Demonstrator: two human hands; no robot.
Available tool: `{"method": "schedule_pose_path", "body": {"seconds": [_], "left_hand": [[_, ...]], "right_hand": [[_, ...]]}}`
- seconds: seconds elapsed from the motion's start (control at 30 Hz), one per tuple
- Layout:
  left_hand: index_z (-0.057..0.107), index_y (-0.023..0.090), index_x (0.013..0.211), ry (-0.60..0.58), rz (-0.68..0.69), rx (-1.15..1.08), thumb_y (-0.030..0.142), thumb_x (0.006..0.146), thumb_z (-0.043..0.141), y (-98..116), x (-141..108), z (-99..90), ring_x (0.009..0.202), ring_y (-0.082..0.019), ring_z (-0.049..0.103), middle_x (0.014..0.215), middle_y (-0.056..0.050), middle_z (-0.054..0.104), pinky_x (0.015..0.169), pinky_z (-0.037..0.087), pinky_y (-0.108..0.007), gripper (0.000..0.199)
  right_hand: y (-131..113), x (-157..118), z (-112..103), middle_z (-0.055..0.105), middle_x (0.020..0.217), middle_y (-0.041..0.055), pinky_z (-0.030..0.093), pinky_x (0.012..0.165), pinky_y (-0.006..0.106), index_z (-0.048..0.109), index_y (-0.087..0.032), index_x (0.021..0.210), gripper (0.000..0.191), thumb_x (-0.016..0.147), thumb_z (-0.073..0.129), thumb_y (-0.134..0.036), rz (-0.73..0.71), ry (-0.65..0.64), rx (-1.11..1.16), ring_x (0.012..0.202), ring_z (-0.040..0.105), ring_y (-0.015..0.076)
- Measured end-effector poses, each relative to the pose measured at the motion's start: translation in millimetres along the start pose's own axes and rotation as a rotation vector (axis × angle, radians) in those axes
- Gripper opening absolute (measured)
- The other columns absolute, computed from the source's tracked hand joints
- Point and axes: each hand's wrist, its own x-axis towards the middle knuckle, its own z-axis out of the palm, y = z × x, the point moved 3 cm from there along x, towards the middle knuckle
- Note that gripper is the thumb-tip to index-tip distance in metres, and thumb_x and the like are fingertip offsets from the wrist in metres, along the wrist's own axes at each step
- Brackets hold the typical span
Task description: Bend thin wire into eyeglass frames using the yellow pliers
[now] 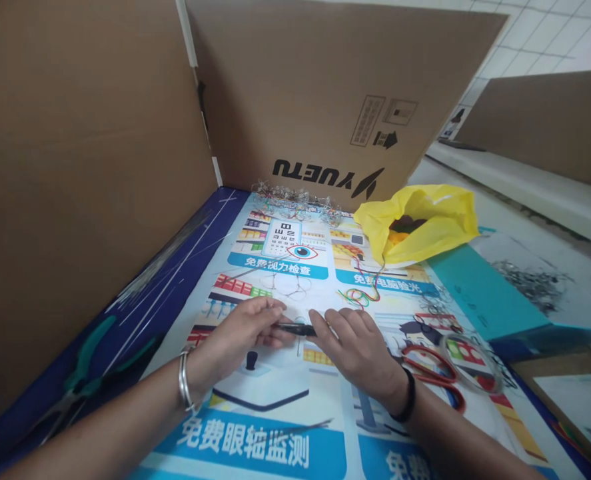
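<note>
Two bare hands meet over a printed poster point(255, 393) on a counter, a slim black rod point(298, 329) lying roughly level between them. The left hand point(262, 327) has its grip closed lightly, thumb and fingertips pinching the rod's left end; the right hand point(348, 337) has its grip curled firmly round the other end. Whether either also pinches a wire cannot be told.

To work well here, the right hand should bear the load while the left steadies and guides with its fingertips. Both wrists are best kept low, and the rod clear of the thin wire loops point(290, 288) just beyond, which could snag or bend.

Counted: one rod; one pair of teal-handled pliers point(88, 363) at far left; one pair of red-handled scissors point(432, 363) beside one clear ring point(475, 363), right of the hands; one yellow bag point(425, 227); one tangle of coloured cord point(365, 295). The silvery wires point(298, 200) heaped behind are too many to count.
</note>
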Motion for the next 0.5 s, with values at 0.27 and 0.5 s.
{"method": "schedule_pose_path", "body": {"seconds": [0.27,0.5], "left_hand": [[0.049,0.015,0.075,0.067,0.019,0.113,0.037,0.078,0.06,1.6,-2.0,1.1,0.056,-0.013,0.064,0.065,0.001,0.061,0.049,0.042,-0.02,0.024],[0.048,0.017,0.074,0.102,0.038,0.13,0.035,0.082,0.054,0.2,3.5,-7.7,0.047,-0.012,0.062,0.063,0.002,0.061,0.044,0.04,-0.02,0.021]], "right_hand": [[-8.9,0.2,3.0,0.062,0.096,0.0089,0.036,0.07,0.037,0.055,-0.016,0.115,0.032,0.085,0.056,-0.028,0.011,0.012,0.047,0.083,0.053,0.0214],[-9.0,0.3,0.7,0.061,0.095,0.0089,0.036,0.073,0.038,0.055,-0.016,0.115,0.033,0.086,0.054,-0.033,0.029,0.012,0.062,0.085,0.052,0.0219]]}}
